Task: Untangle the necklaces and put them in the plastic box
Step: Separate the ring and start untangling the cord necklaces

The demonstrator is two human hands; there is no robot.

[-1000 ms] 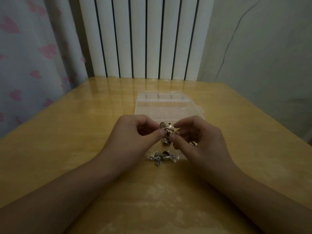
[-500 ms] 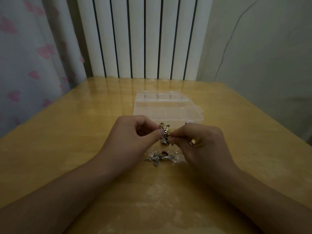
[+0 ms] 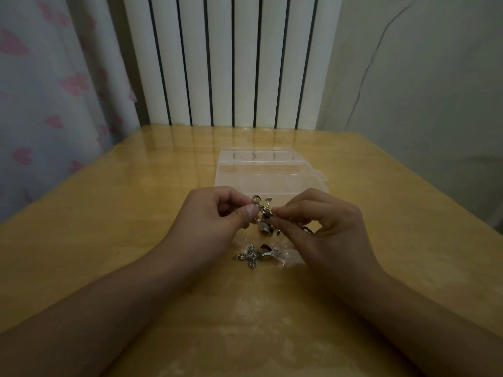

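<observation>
Left hand (image 3: 215, 216) and right hand (image 3: 324, 227), fingers curled, each pinch the tangled necklaces (image 3: 262, 210) above the desk (image 3: 109, 227); its long axis hangs downward.

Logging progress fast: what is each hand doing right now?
Left hand: grip pinches the tangled necklaces, held above the table.
Right hand: grip pinches the same tangle from the other side.

Table (image 3: 136, 240): glossy varnished wood, worn matt patch near me. Plastic box (image 3: 269, 175): clear, smooth. Necklaces (image 3: 262, 209) in my fingers: shiny gold-toned metal. Cross pendant (image 3: 251, 257): silvery metal.
</observation>
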